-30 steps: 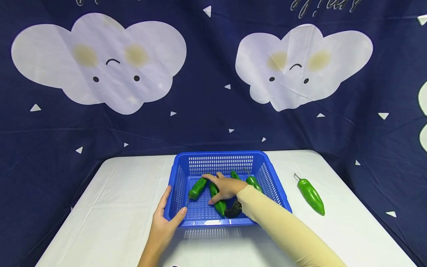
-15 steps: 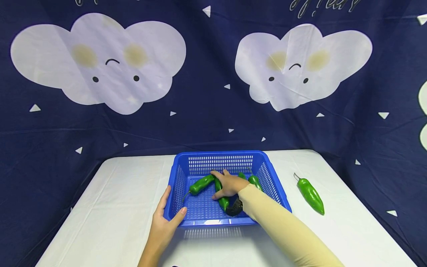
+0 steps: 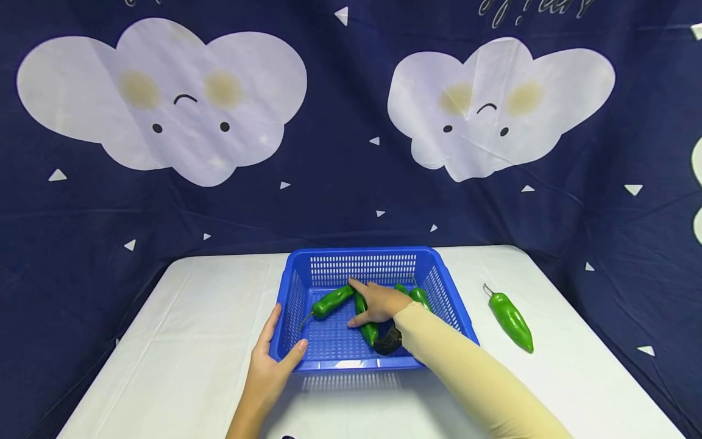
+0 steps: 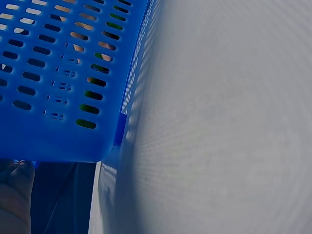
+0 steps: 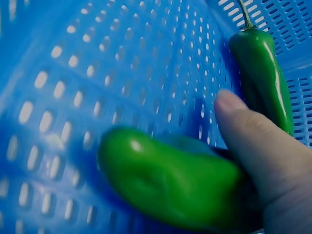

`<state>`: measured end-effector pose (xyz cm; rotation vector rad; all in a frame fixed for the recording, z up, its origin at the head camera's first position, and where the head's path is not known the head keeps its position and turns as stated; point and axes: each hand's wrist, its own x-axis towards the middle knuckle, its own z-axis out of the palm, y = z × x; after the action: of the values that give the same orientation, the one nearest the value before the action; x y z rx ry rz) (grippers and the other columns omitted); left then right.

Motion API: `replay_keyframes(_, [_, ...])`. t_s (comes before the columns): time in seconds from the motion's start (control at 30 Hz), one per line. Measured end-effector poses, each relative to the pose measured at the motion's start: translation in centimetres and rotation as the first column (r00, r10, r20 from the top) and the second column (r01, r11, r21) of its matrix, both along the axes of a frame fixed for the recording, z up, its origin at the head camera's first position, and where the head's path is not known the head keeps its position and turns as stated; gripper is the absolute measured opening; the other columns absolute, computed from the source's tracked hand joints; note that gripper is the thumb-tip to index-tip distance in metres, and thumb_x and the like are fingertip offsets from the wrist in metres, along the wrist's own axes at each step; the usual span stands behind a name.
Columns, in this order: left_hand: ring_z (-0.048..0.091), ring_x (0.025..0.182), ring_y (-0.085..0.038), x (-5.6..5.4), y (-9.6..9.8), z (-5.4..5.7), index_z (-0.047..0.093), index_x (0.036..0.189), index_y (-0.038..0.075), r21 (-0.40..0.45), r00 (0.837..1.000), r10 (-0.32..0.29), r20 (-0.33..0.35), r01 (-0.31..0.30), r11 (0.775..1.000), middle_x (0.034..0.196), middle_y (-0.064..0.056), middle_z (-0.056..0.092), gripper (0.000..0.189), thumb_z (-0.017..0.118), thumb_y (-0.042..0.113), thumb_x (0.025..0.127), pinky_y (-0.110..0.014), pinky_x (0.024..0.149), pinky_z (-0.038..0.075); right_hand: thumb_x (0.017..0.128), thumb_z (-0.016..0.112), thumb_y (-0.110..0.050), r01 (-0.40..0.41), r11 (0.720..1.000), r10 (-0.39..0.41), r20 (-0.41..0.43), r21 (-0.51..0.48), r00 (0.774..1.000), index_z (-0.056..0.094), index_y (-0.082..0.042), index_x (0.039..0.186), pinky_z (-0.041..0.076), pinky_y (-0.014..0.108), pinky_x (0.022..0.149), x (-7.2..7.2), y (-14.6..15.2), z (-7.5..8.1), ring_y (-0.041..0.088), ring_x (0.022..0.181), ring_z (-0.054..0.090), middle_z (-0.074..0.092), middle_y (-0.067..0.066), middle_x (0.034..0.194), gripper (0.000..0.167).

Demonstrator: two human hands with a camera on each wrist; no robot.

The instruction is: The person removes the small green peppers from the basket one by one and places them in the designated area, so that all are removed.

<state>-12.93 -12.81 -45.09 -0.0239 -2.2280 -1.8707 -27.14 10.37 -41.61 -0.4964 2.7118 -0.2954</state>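
- Left hand (image 3: pixel 269 364): placed at the near left corner of the basket (image 3: pixel 307 366). The thumb and fingers are spread straight along 2 sides; no curled grip is shown. Its position is unchanged from 1.0 s earlier.
- Black wrist device (image 3: pixel 388 341): worn on the right wrist, just below the sleeve (image 3: pixel 455 366).
- Middle pepper (image 3: pixel 369 331): located on the basket floor, partly covered by the right hand. It has been shifted slightly rightward. A glossy, deep green, smooth body with a blunt, rounded end is shown in the right wrist view.
- Right hand (image 3: pixel 381 303): held over the middle pepper, also carried slightly rightward. Thumb and index finger are spread; whether any pepper is pinched by the hidden fingers cannot be told.
- Left pepper (image 3: pixel 331 302): turned to a flatter slant within the last 1.0 s. Its thin stem is directed toward the left hand; its tip is overlapped by the index finger. By judgement, the contents are being rearranged rather than lifted.
- Right-side peppers: 2 are seen beyond the right wrist, 1 stemmed pepper (image 3: pixel 420 297) and 1 half-hidden pepper (image 3: pixel 401 288).
- Outside pepper (image 3: pixel 511 321): left undisturbed on the white table (image 3: pixel 219 341), right of the basket; glossy and tapered, with a curved stem.
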Motion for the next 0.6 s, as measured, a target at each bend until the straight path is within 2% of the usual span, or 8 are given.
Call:
replay_keyframes(0.17, [0.020, 0.152, -0.036, -0.03, 0.06, 0.05, 0.029, 0.157, 0.018, 0.001, 1.000, 0.000, 0.004, 0.000, 1.000, 0.164, -0.012, 0.026, 0.083, 0.074, 0.020, 0.088, -0.059, 0.122, 0.018, 0.077, 0.074, -0.063, -0.012, 1.000, 0.012, -0.018, -0.019, 1.000, 0.026, -0.030, 0.155, 0.045, 0.050, 0.109, 0.21, 0.29, 0.14, 0.034, 0.133, 0.052, 0.047, 0.018, 0.150, 0.098])
replay_keyframes(0.37, [0.021, 0.152, -0.037, -0.07, 0.11, 0.00, 0.028, 0.157, 0.019, -0.005, 1.000, 0.000, 0.009, 0.000, 1.000, 0.164, -0.012, 0.026, 0.083, 0.074, 0.020, 0.088, -0.059, 0.122, 0.018, 0.076, 0.077, -0.061, -0.008, 0.998, 0.006, -0.034, -0.059, 0.999, 0.039, -0.024, 0.140, 0.053, 0.045, 0.097, 0.39, 0.60, 0.12, 0.028, 0.113, 0.064, 0.062, 0.016, 0.133, 0.084])
replay_keyframes(0.6, [0.018, 0.152, -0.039, -0.12, 0.07, -0.04, 0.027, 0.158, 0.017, -0.003, 1.000, -0.008, 0.002, 0.008, 1.000, 0.165, -0.014, 0.023, 0.083, 0.073, 0.020, 0.089, -0.062, 0.122, 0.017, 0.076, 0.078, -0.059, -0.015, 0.998, 0.014, -0.010, -0.068, 1.000, 0.042, -0.022, 0.135, 0.053, 0.040, 0.086, 0.18, 0.65, 0.00, 0.019, 0.091, 0.061, 0.063, 0.007, 0.104, 0.078])
